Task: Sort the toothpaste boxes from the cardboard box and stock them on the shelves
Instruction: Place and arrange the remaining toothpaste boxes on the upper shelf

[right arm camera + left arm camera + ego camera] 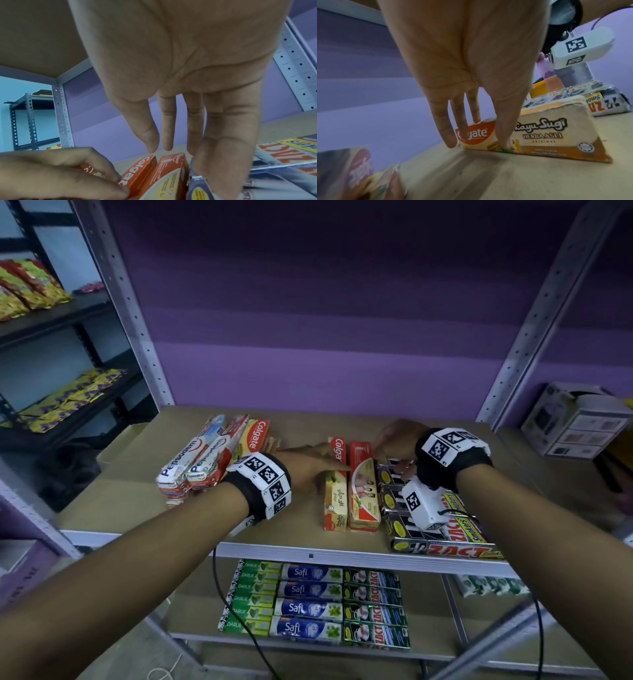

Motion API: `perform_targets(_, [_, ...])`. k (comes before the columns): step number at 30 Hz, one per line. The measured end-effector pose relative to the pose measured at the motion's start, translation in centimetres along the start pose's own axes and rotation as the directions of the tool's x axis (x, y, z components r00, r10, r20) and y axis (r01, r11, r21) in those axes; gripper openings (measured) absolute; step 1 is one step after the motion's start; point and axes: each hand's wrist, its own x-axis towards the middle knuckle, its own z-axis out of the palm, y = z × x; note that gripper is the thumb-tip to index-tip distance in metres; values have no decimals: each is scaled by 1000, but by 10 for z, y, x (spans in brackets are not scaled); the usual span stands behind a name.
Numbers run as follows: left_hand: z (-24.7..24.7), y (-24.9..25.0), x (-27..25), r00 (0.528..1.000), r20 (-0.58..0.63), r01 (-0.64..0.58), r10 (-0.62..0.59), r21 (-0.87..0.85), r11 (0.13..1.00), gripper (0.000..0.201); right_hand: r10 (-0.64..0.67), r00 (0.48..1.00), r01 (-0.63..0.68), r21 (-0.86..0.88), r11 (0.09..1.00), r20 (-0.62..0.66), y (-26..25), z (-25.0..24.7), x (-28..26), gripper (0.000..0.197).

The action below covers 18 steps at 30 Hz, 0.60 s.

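Hidden and cut-off parts at the shelf

The left hand (305,465) covers part of the Colgate box (336,491); the right hand (397,445) has its fingertips out of sight behind the wrist band; blurred boxes (359,174) stay unreadable.

The upper shelf (144,501) is a tan board with a grey metal front rail. On it, from left to right: a stack of Pepsodent boxes (191,470) with a Colgate box (255,434) at its far side, two Colgate Kayu Sugi boxes (352,491) side by side at centre, and ZACT boxes (442,539) at right. The lower shelf (191,587) carries rows of Darlie boxes (255,601), Safi boxes (308,601) and green ZACT boxes (375,607).
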Motion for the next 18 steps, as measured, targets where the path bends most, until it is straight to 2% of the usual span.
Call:
perform_targets(3, [2,3,3,1000,-3,12,-12,44,999,68,5,1000,-6,12,1000,23,2,3,-3,22])
perform_targets(8, [1,3,2,995,-99,43,-33,102,994,49,-21,999,23,-56,998,31,1,11,-7,27])
perform_targets(13, [1,0,-7,992,-121,73,-46,228,971,60,-21,996,37,-183,982,85,-11,22,-10,35])
perform_targets(16, [7,-1,-12,991,-72,127,-111,296,947,74,-24,998,37,-209,977,63,-14,27,-8,34])
perform_targets(18, [12,-4,-15,985,-73,170,-155,318,933,73,-26,998,40,-234,971,62,-15,29,-6,33])
